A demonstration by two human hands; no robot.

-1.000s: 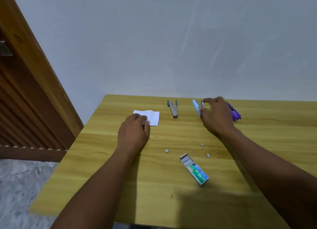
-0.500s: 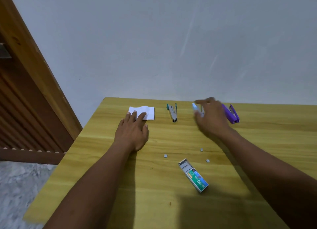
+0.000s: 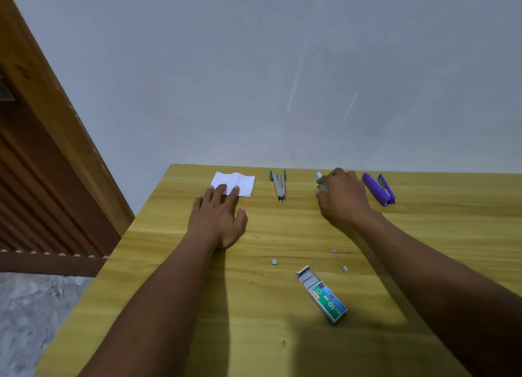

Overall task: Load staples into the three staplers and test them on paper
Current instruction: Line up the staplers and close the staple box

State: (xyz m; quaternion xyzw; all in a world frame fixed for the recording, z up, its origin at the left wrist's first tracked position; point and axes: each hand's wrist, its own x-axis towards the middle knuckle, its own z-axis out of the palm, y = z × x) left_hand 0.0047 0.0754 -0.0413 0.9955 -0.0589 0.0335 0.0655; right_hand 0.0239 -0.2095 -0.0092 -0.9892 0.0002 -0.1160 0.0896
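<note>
The left hand (image 3: pixel 217 218) lies flat, straight fingertips (image 3: pixel 236 190) on the single paper (image 3: pixel 243 183); the right hand (image 3: pixel 343 198) curls round the light-blue stapler (image 3: pixel 319 176). The green stapler (image 3: pixel 279 184) and purple stapler (image 3: pixel 377 189) make three; one staple box (image 3: pixel 324 296).

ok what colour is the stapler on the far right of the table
The far-right stapler is purple; it shows clearly in the head view.

Staple box (image 3: pixel 322 296), lower centre of frame, lying flat on the wooden table (image 3: pixel 440 224).
- Green label panel on the upper face: white print reads "No.10-1M". The lettering runs along the box's length and appears rotated, nearly upside down to the viewer.
- Small round emblem and a dark block with fine print beside that lettering: too small to read.
- Grey open end of the box: no print legible.
</note>
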